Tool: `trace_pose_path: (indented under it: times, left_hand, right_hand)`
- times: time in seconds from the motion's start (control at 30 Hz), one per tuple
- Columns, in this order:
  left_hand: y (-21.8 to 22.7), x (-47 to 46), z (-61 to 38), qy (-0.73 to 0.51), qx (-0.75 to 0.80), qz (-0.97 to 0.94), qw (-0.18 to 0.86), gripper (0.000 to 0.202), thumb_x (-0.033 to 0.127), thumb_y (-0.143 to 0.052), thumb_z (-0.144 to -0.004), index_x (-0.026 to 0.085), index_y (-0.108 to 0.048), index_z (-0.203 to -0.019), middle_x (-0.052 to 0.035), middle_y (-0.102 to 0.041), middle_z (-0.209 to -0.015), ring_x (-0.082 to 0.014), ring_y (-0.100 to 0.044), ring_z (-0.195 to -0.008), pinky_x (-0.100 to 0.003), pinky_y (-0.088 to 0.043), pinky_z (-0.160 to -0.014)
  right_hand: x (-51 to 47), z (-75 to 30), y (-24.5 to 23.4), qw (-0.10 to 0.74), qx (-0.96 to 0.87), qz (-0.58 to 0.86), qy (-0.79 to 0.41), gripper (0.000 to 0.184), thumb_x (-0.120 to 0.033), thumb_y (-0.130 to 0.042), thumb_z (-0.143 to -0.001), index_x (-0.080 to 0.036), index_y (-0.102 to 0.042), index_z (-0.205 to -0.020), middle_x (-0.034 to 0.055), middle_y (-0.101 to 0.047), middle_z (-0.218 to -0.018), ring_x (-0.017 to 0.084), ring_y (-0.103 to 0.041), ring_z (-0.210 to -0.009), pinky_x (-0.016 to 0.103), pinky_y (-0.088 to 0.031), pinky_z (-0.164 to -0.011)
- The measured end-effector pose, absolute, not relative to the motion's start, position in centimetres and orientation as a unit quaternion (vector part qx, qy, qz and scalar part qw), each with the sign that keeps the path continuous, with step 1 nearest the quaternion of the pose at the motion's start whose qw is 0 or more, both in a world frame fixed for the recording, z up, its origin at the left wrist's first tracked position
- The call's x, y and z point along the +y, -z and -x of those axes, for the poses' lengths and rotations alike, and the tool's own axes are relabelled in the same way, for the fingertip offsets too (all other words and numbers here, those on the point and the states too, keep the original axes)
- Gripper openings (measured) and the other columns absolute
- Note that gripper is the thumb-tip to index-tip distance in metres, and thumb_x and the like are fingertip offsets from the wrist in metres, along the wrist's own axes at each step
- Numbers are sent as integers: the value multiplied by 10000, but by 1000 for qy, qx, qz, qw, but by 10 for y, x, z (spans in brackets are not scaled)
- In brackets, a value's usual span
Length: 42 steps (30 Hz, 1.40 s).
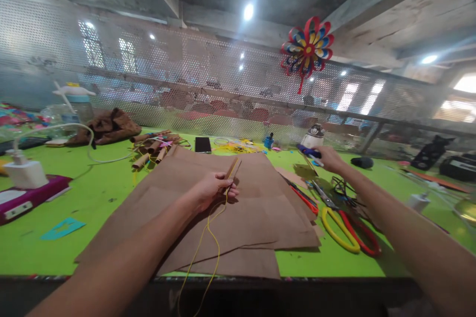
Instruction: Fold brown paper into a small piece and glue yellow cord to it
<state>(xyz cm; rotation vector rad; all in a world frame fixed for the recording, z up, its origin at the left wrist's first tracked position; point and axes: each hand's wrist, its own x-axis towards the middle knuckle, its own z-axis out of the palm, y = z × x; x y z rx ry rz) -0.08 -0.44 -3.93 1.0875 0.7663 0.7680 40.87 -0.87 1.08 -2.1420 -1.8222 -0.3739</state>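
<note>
My left hand (212, 189) is closed around a thin brown paper roll (232, 170) with a yellow string (207, 237) trailing from it toward the table's near edge. It rests over a stack of brown paper sheets (260, 223). My right hand (329, 158) reaches far right and grips a blue-handled tool (309, 151) near a white jar (314, 136).
Yellow and red scissors (344, 230) lie right of the sheets on the green table (100, 193). Several rolled paper tubes (152, 148), a phone (203, 144), a white charger (24, 173) and a brown cloth (107, 126) sit farther back. A pinwheel (308, 49) hangs on the mesh wall.
</note>
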Motion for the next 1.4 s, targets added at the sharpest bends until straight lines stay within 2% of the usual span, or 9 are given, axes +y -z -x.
trace_pose_path:
  times: [0.1, 0.17, 0.27, 0.37, 0.63, 0.9, 1.03, 1.17, 1.4]
  left_hand:
    - [38, -6, 1, -343, 340, -492, 725, 99, 98, -556, -744, 83, -573, -840, -81, -617, -744, -148, -612, -590, -372, -520, -673]
    - [37, -7, 1, -341, 334, -489, 730, 111, 98, -554, -750, 77, -573, -858, -79, -615, -739, -138, -607, -583, -358, -517, -670]
    - [35, -11, 1, -336, 328, -488, 736, 113, 84, -550, -756, 70, -569, -866, -86, -617, -737, -131, -611, -584, -328, -512, -671]
    - [34, -13, 1, -347, 320, -486, 736, 93, 61, -529, -769, 65, -560, -857, -88, -617, -736, -126, -621, -594, -278, -506, -650]
    - [35, -12, 3, -364, 309, -476, 739, 68, 38, -494, -791, 69, -542, -829, -70, -612, -714, -115, -621, -580, -221, -506, -575]
    - [38, -8, -4, -397, 333, -473, 712, 99, 4, -470, -796, 76, -528, -762, -75, -613, -682, -116, -631, -585, -185, -503, -558]
    - [32, -5, -1, -440, 355, -448, 693, 119, -5, -459, -796, 75, -520, -733, -79, -611, -636, -113, -623, -558, -207, -512, -583]
    - [30, 2, 4, -508, 344, -432, 661, 120, -9, -483, -777, 90, -512, -717, -51, -608, -609, -116, -627, -570, -236, -523, -607]
    - [36, 13, 10, -538, 354, -412, 645, 167, 6, -467, -801, 102, -486, -666, -36, -592, -581, -95, -613, -538, -188, -501, -561]
  right_hand:
    - [-16, -414, -27, 223, -592, 767, 102, 355, -308, -461, -812, -72, -602, -1036, 118, -655, -811, 217, -592, -734, 288, -442, -617]
    - [-26, -403, -33, 354, -564, 745, 19, 418, -427, -454, -817, -76, -612, -980, 102, -646, -732, 192, -592, -644, 283, -461, -553]
    - [-45, -364, -35, 573, -540, 599, -144, 440, -493, -613, -695, -130, -611, -945, 96, -649, -858, 191, -610, -711, 295, -505, -575]
    - [-66, -308, -31, 632, -561, 482, -231, 420, -436, -676, -663, -178, -597, -984, 89, -628, -1028, 212, -616, -857, 306, -521, -639]
    - [-77, -236, 3, 544, -585, 486, -355, 371, -475, -618, -725, -123, -645, -841, 123, -684, -843, 191, -634, -720, 281, -492, -623]
    - [-81, -242, 11, 513, -588, 514, -356, 401, -526, -580, -730, -131, -651, -735, 94, -680, -727, 149, -601, -590, 254, -466, -557]
    - [-80, -237, 16, 435, -638, 603, -201, 404, -522, -519, -768, -139, -647, -790, 99, -671, -770, 178, -595, -623, 279, -450, -558]
    - [-71, -233, 37, 325, -689, 646, 38, 301, -376, -506, -800, -171, -621, -989, 107, -650, -914, 239, -584, -823, 337, -436, -727]
    - [-77, -240, 44, 179, -797, 576, 26, 438, -258, -555, -737, -175, -539, -1167, 106, -560, -1098, 227, -496, -1009, 336, -387, -872]
